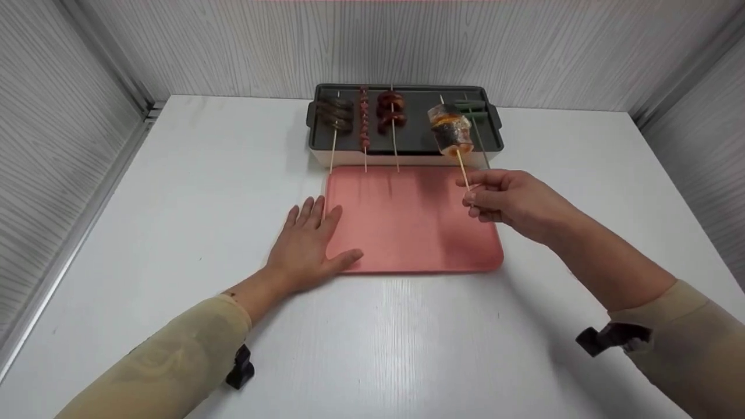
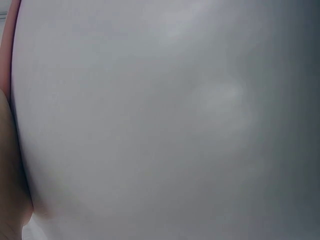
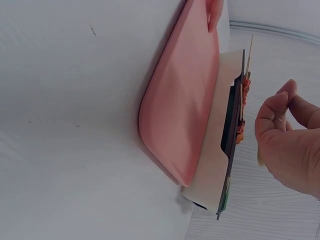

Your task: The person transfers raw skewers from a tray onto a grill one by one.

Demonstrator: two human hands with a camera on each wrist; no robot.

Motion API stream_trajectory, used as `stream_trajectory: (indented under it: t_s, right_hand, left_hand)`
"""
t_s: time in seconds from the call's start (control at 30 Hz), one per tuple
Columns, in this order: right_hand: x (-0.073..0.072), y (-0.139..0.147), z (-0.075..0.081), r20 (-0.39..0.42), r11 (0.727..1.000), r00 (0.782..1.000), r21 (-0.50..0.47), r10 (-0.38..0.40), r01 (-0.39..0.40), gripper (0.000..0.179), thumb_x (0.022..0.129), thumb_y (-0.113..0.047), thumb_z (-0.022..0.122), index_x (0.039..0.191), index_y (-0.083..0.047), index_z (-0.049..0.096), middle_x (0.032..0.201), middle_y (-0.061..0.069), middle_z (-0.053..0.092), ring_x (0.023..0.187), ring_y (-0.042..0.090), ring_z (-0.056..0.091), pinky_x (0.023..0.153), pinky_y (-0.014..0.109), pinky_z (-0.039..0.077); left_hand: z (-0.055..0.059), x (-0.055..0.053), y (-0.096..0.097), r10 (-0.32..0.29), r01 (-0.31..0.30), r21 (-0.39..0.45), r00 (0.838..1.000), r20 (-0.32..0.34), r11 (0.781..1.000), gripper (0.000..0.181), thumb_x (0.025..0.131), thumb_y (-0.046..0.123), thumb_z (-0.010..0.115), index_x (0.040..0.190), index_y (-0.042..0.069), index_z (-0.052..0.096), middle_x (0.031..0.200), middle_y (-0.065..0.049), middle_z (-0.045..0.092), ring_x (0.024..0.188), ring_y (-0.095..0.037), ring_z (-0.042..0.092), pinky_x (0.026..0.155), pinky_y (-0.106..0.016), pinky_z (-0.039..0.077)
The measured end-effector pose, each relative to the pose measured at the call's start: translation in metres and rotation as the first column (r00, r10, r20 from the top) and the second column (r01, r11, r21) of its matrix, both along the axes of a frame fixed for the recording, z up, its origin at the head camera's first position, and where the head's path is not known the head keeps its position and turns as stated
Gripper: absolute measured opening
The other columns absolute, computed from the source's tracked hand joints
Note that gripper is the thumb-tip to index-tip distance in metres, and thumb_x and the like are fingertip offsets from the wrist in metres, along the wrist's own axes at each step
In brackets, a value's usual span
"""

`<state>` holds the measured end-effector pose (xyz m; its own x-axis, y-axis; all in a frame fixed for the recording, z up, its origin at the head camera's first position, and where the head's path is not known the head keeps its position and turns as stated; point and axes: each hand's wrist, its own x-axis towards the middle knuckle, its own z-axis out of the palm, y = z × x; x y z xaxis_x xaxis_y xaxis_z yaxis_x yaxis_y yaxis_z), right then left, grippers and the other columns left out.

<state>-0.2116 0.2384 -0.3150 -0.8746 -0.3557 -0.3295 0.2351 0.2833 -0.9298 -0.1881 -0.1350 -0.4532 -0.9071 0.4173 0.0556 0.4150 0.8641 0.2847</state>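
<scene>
My right hand (image 1: 515, 201) pinches the bare wooden stick of a food skewer (image 1: 451, 131) between thumb and fingers. Thick dark-and-orange chunks with a glossy surface sit on that skewer, raised over the right part of a black grill pan (image 1: 416, 134). In the right wrist view the fingertips of this hand (image 3: 292, 137) meet, and the skewer is hidden. Flat, with fingers spread, my left hand (image 1: 305, 250) rests at the left edge of a pink tray (image 1: 401, 227), its thumb over the tray. Only a sliver of the left hand (image 2: 12, 180) shows in the left wrist view.
On the pan lie a dark brown skewer (image 1: 335, 113), a thin red skewer (image 1: 364, 119), a reddish-brown skewer (image 1: 391, 110) and a green skewer (image 1: 474, 107). Their sticks point toward the tray. A white table (image 1: 407, 343) carries everything, with pale panel walls (image 1: 401, 46) behind and at both sides.
</scene>
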Motion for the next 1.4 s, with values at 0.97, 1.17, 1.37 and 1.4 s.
stream_trajectory:
  t_s: [0.97, 1.17, 1.37, 1.4]
  right_hand:
    - [-0.066, -0.036, -0.013, 0.090, 0.983, 0.979, 0.001, -0.184, 0.184, 0.044, 0.108, -0.017, 0.064, 0.149, 0.000, 0.058, 0.117, 0.007, 0.066, 0.094, 0.013, 0.064, 0.088, 0.027, 0.055]
    - [-0.071, -0.038, -0.014, 0.095, 0.985, 0.981, -0.014, -0.168, 0.170, 0.047, 0.109, -0.015, 0.061, 0.153, 0.001, 0.052, 0.127, 0.008, 0.062, 0.093, 0.010, 0.064, 0.084, 0.025, 0.054]
    - [-0.074, -0.038, -0.016, 0.095, 0.985, 0.980, 0.005, -0.174, 0.174, 0.045, 0.110, -0.017, 0.060, 0.151, 0.001, 0.054, 0.116, 0.004, 0.066, 0.092, 0.010, 0.065, 0.084, 0.027, 0.054]
    - [-0.074, -0.038, -0.017, 0.095, 0.984, 0.979, 0.010, -0.178, 0.178, 0.045, 0.110, -0.017, 0.061, 0.151, 0.001, 0.054, 0.115, 0.004, 0.066, 0.093, 0.010, 0.065, 0.085, 0.027, 0.055]
  left_hand:
    - [-0.001, 0.000, -0.001, -0.002, 0.002, 0.002, 1.000, -0.008, 1.000, 0.102, 0.099, 0.082, 0.038, 0.168, 0.007, 0.028, 0.172, -0.028, 0.016, 0.161, -0.043, 0.009, 0.130, -0.057, 0.004]
    - [0.000, 0.000, 0.000, 0.006, -0.006, 0.004, 1.000, -0.003, 1.000, 0.103, 0.098, 0.083, 0.037, 0.168, 0.008, 0.028, 0.172, -0.027, 0.016, 0.162, -0.042, 0.009, 0.130, -0.056, 0.003]
    - [0.000, 0.000, 0.000, 0.004, -0.004, 0.003, 1.000, 0.004, 1.000, 0.104, 0.098, 0.083, 0.037, 0.169, 0.008, 0.027, 0.172, -0.027, 0.015, 0.162, -0.041, 0.008, 0.130, -0.055, 0.002]
    - [0.000, 0.000, 0.001, 0.004, -0.004, 0.003, 1.000, 0.006, 1.000, 0.104, 0.098, 0.083, 0.037, 0.169, 0.008, 0.027, 0.173, -0.027, 0.015, 0.162, -0.041, 0.007, 0.130, -0.055, 0.002]
